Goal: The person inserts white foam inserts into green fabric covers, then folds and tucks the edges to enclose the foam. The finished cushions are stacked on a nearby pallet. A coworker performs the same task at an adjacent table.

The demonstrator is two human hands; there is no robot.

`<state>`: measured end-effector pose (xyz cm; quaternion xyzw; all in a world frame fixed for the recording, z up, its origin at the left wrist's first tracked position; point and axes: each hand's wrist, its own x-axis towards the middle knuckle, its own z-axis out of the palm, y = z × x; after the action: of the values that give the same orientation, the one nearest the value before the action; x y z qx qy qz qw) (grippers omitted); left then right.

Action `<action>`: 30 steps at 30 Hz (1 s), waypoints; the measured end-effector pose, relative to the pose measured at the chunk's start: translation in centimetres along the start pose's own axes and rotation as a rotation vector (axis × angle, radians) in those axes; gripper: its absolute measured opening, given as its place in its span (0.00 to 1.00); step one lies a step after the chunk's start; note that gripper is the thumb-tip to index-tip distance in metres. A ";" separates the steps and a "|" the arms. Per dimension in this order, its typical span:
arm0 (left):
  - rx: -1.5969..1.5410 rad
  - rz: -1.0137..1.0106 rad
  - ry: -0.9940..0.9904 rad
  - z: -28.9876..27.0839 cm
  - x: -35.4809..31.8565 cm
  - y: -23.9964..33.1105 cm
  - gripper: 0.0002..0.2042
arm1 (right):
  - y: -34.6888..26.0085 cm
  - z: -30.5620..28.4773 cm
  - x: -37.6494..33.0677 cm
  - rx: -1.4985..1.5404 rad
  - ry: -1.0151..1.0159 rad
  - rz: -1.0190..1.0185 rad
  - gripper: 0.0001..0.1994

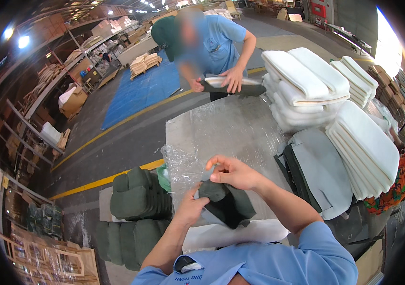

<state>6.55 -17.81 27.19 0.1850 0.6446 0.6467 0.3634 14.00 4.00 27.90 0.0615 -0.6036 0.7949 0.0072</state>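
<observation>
A dark green fabric cover [233, 205] with a grey underside hangs bunched between my two hands, over the near part of the table. My left hand [193, 205] grips its left edge, thumb on top. At the top edge my right hand [231, 172] pinches the fabric between thumb and fingers. Close to my body, just below the cover, lies a white foam pad [259, 231]. Its near side is partly hidden by my shirt. The cover's inside is dark and cannot be made out.
The table [221, 128] has a plastic-wrapped top. White foam pads [302, 80] and grey-green covers [321, 166] are stacked right. Finished-looking green cushions [136, 194] stand left. Across the table, a co-worker [221, 42] handles a dark green cover [240, 89] with white foam.
</observation>
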 end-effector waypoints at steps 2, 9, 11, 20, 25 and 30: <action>-0.102 0.078 0.119 -1.0 0.0 -0.3 0.13 | -2.5 1.5 -1.2 -0.259 0.077 -0.117 0.32; -0.305 0.132 0.081 -0.3 0.4 0.1 0.13 | 0.8 3.4 -4.9 -0.713 0.451 -0.159 0.34; -0.257 0.183 0.068 0.0 0.5 -0.4 0.13 | 2.4 2.8 -4.8 -0.734 0.438 -0.279 0.25; 0.756 0.484 0.183 3.5 -0.4 0.5 0.13 | 1.9 2.9 -3.8 -0.540 0.687 -0.405 0.08; 1.009 0.759 0.376 1.7 0.5 1.0 0.16 | 1.3 3.4 -3.7 -0.614 0.621 -0.318 0.09; 0.684 0.895 0.267 0.0 1.3 2.5 0.15 | 0.4 2.5 -4.6 -0.744 0.385 -0.104 0.13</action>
<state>5.07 -16.63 29.30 0.4632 0.7162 0.5102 -0.1102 18.71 1.83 27.68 -0.0647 -0.8331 0.5183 0.1818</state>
